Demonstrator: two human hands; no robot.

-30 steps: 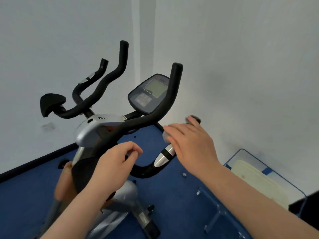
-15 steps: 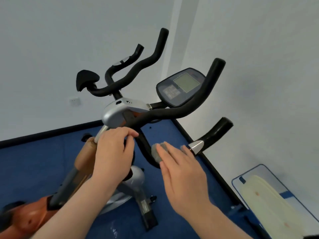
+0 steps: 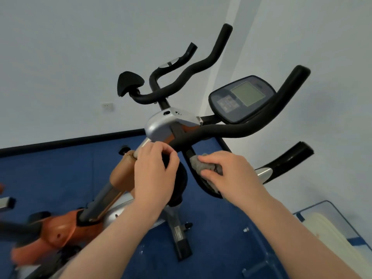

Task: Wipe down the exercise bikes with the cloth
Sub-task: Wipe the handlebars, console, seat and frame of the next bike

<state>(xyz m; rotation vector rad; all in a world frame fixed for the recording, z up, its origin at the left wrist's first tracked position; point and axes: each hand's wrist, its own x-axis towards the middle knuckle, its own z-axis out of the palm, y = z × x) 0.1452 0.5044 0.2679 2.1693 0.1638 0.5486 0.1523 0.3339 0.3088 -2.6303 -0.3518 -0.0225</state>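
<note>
Two hands work at the front of an orange and silver exercise bike (image 3: 60, 234).

Right hand (image 3: 231, 174): fingers curled over a grey cloth (image 3: 203, 165), pinching it round the lower black handlebar tube (image 3: 203, 184). The cloth sits bunched under the fingertips, wrapped on the tube where it curves down, between the silver stem cover (image 3: 161, 125) and the chrome-tipped side grip (image 3: 285, 162).

Left hand (image 3: 155, 174): fingers curled, thumb and forefinger meeting on a black part just below the silver stem cover; whether it grips that part firmly cannot be told. The two hands lie near each other, apart, with the black tube between them.

Upper handlebar (image 3: 241, 127): long axis runs from the stem out to the right, then bends upward to a rounded end near the wall (image 3: 332, 57). A second pair of bars (image 3: 191, 75) rises behind, pointing up and away. The console (image 3: 241, 97) tilts its screen toward the camera, touching or just behind the upper bar.

Room: the bike stands close to a corner; white wall is near on the right and behind. Blue floor (image 3: 211, 238) shows beneath the hands and to either side of the bike's front foot (image 3: 181, 244). A blue-edged, pale mat (image 3: 330, 230) lies at lower right, well apart from the cloth. A wall socket (image 3: 107, 106) sits on the back wall at left.
</note>
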